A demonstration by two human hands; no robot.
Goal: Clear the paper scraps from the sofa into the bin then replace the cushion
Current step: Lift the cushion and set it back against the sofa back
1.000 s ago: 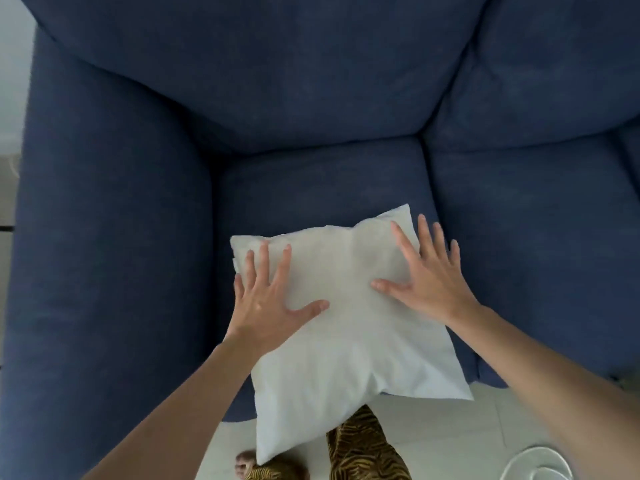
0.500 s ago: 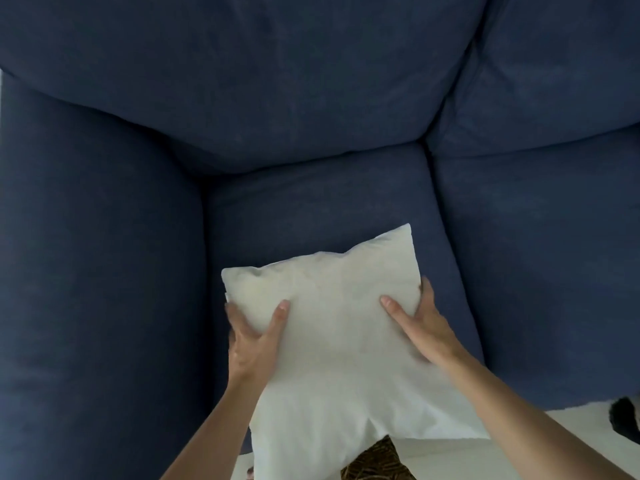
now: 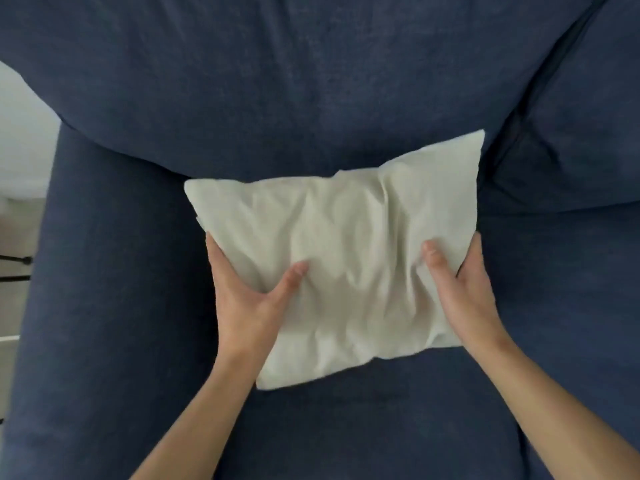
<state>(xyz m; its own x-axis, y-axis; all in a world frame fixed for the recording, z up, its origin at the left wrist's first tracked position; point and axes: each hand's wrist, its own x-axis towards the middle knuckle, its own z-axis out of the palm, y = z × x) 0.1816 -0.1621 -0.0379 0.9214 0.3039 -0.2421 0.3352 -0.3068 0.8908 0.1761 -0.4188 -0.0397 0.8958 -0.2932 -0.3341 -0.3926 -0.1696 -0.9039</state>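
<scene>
A white cushion [image 3: 349,244] leans on the seat of the dark blue sofa [image 3: 277,91], its top edge against the backrest. My left hand [image 3: 249,299] grips its left edge, thumb on the front and fingers behind. My right hand [image 3: 460,289] grips the right edge the same way. The fabric is creased between my thumbs. I see no paper scraps on the sofa, and the bin is out of view.
The sofa's left armrest [image 3: 104,271] runs down the left side. A second seat cushion [image 3: 568,271] lies to the right. A strip of pale floor and wall [image 3: 20,168] shows at the far left.
My hands went from lying flat on the cushion to gripping its sides. The cushion moved from the seat's front edge back toward the backrest, and the view came closer.
</scene>
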